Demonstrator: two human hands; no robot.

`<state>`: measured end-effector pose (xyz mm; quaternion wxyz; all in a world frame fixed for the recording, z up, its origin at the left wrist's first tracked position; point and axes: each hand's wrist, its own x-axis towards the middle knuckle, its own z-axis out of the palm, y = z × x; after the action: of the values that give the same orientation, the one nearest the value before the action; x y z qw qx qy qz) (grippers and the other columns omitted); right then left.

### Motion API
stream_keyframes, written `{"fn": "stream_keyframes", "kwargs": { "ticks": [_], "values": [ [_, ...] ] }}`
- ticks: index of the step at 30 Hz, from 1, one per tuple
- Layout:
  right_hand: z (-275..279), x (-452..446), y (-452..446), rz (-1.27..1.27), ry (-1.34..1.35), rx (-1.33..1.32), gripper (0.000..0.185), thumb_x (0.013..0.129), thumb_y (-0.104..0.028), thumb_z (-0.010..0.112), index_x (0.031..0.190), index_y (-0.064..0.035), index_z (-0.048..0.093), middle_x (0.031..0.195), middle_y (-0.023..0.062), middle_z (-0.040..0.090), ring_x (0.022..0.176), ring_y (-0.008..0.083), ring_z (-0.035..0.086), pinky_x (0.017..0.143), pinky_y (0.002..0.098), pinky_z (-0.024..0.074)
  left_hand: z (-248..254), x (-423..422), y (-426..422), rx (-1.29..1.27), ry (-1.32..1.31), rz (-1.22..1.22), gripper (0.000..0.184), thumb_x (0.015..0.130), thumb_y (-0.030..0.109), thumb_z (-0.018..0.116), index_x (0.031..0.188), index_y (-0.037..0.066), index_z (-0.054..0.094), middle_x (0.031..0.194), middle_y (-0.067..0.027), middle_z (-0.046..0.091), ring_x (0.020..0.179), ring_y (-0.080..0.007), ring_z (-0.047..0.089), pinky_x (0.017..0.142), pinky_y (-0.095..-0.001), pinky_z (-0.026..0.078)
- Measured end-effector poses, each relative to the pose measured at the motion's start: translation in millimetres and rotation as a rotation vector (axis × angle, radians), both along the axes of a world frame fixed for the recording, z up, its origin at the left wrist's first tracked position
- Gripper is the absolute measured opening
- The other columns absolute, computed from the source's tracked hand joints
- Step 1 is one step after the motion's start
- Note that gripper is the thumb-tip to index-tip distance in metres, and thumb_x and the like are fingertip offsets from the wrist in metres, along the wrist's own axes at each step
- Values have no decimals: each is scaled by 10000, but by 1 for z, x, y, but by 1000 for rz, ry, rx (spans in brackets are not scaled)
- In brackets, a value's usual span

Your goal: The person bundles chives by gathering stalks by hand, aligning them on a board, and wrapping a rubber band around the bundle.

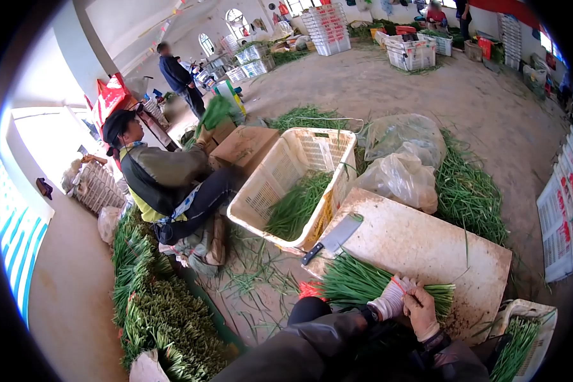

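A bundle of long green stalks (356,280) lies across the near edge of a worn, dirt-marked board (420,245). My left hand (393,297), in a pale glove or wrap, is closed round the bundle near its cut ends. Beside it on the right, my right hand (421,312) is closed at a thin red band on the bundle; its fingers are pinched together. A cleaver (339,237) with a black handle rests on the board's left corner. Red ties (312,290) lie at the bundle's leafy end.
A white crate (248,219) with loose greens stands beyond the board, near plastic bags (401,175) and a heap of greens (468,191). Another crate (547,312) is at right. A seated person (165,172) holds greens at left, behind stacked bundles (165,318). Others are farther back.
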<state>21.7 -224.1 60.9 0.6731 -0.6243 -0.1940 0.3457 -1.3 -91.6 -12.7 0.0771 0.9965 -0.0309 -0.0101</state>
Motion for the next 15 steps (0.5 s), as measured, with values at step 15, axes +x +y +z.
{"fn": "stream_keyframes", "kwargs": {
  "ticks": [15],
  "values": [
    [8,2,-3,-61,-3,-26,141,1014,-53,616,875,-34,603,652,-7,543,565,88,510,531,253,407,11,-9,8,-334,-353,-85,789,672,468,781,1335,110,546,1140,-119,627,1076,-339,631,928,-470,443]
  ]
}}
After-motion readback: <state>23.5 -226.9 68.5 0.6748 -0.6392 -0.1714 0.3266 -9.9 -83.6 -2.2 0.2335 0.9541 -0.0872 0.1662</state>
